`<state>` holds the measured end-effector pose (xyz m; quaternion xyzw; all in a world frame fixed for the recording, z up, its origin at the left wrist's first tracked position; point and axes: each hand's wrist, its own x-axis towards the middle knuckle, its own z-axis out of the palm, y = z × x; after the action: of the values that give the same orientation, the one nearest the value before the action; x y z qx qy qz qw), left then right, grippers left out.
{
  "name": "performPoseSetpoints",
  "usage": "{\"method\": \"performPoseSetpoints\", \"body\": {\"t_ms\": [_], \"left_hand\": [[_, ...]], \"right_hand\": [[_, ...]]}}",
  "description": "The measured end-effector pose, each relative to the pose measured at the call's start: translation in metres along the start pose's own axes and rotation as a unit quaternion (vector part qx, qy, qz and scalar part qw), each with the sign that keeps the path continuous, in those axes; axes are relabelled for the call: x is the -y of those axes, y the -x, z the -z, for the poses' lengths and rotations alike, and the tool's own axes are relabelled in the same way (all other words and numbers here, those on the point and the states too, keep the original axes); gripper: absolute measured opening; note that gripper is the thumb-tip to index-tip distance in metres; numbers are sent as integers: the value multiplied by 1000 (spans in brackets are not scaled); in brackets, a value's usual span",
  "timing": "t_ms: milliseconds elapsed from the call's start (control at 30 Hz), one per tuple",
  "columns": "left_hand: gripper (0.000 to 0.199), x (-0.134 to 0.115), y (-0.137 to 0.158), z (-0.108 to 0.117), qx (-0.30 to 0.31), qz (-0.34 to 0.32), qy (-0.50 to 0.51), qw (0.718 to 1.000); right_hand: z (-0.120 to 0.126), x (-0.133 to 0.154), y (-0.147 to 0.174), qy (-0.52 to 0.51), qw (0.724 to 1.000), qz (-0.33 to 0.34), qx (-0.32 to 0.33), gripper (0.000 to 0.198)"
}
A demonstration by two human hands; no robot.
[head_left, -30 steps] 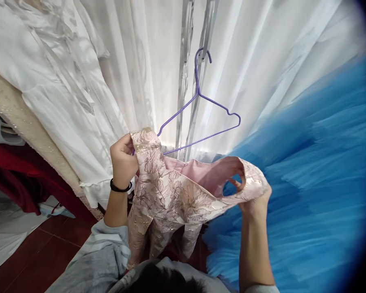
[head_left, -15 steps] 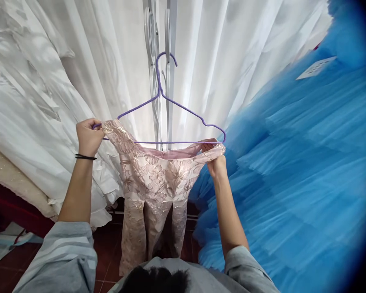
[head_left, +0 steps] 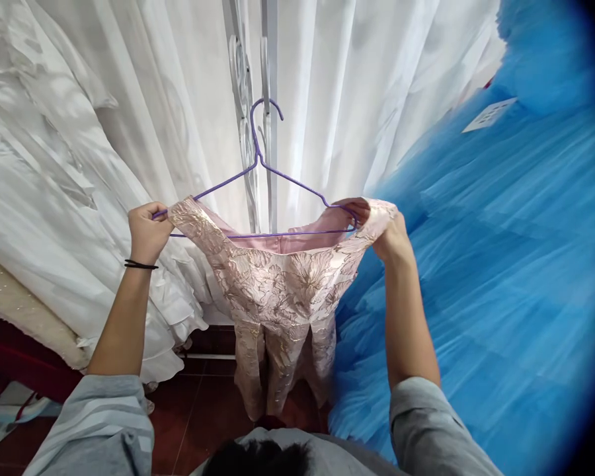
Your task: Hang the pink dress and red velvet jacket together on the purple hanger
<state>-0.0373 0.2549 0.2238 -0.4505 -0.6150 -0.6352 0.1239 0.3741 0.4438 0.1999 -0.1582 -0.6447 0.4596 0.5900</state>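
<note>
A pink dress point(head_left: 282, 284) with a metallic floral pattern hangs between my hands, its neckline facing up. A purple hanger point(head_left: 291, 177) runs through its shoulders, with the hook pointing up in front of a metal rack. My left hand point(head_left: 150, 231) is closed at the left shoulder, around the hanger's left end and the edge of the strap. The right strap is gripped by my right hand point(head_left: 393, 237), with some fingers inside the opening beside the hanger's right end. Those fingers are partly hidden by the fabric.
White gowns point(head_left: 54, 165) hang at the left, and white curtain-like fabric point(head_left: 317, 86) fills the back. A large blue tulle dress point(head_left: 476, 277) with a white tag point(head_left: 489, 115) takes up the right side. Dark red floor tiles point(head_left: 208, 410) show below.
My right hand has moved right and slightly up, pulling the right strap out over the hanger's end. The dress is spread wider, and its skirt has shifted right. My left hand keeps its hold.
</note>
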Motion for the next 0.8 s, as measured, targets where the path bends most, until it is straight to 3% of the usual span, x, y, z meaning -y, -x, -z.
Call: {"method": "performPoseSetpoints", "body": {"t_ms": [67, 167, 267, 367, 433, 533, 633, 800], "left_hand": [[24, -4, 0, 2, 12, -1, -2, 1000], [16, -7, 4, 4, 84, 17, -4, 996], [32, -7, 10, 11, 178, 34, 45, 982], [58, -7, 13, 21, 254, 52, 143, 955], [60, -7, 12, 24, 267, 72, 175, 945], [39, -6, 4, 17, 166, 61, 123, 976], [32, -5, -3, 5, 72, 6, 90, 993], [54, 15, 3, 1, 76, -22, 103, 992]], "right_hand": [[-4, 16, -19, 135, 989, 26, 64, 31], [-6, 29, -48, 333, 928, 29, 167, 24], [-3, 39, -63, 395, 886, 15, 243, 21], [-2, 50, -58, 289, 914, -26, 285, 23], [-5, 54, -47, 227, 938, -43, 260, 24], [-10, 49, -32, 210, 958, -33, 194, 24], [-16, 32, -26, 182, 966, -31, 179, 31], [-9, -19, -14, 55, 993, -26, 102, 55]]}}
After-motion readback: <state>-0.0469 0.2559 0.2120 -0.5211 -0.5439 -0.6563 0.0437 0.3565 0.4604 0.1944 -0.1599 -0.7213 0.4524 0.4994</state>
